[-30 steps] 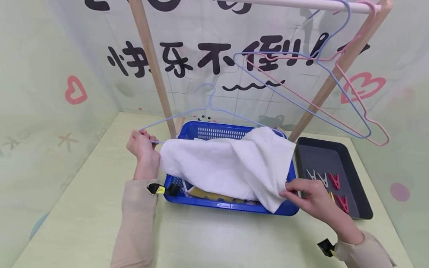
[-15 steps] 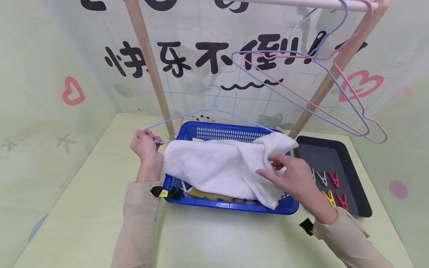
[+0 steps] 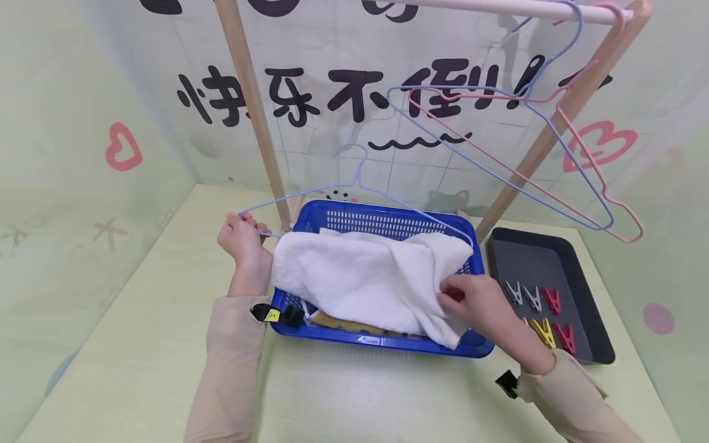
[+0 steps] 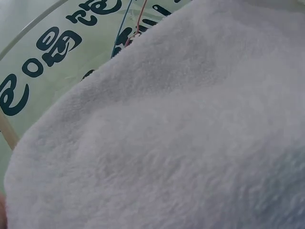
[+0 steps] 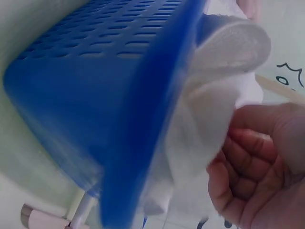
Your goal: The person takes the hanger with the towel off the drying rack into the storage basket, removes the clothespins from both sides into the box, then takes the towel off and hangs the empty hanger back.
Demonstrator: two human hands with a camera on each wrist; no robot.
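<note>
A white towel hangs folded over the lower bar of a light blue clothes hanger, above a blue plastic basket. The person's left hand grips the hanger's left end, fingers curled round the wire. At the towel's right part, the right hand pinches its cloth between thumb and fingers; the right wrist view shows the fingertips at the edge of the towel. White cloth fills most of the left wrist view and hides the left hand's grip there. The hanger's right end shows bare beside the towel.
A blue hanger and a pink hanger hang from the white rod of a wooden rack. To the basket's right stands a dark grey tray with several red, yellow and grey clothespins. Yellow patterned cloth lies in the basket.
The right hand has let go of the towel's lower right corner, moved left and inward, and pinched the cloth there. The towel's right part has slid down, baring the hanger's right end.
</note>
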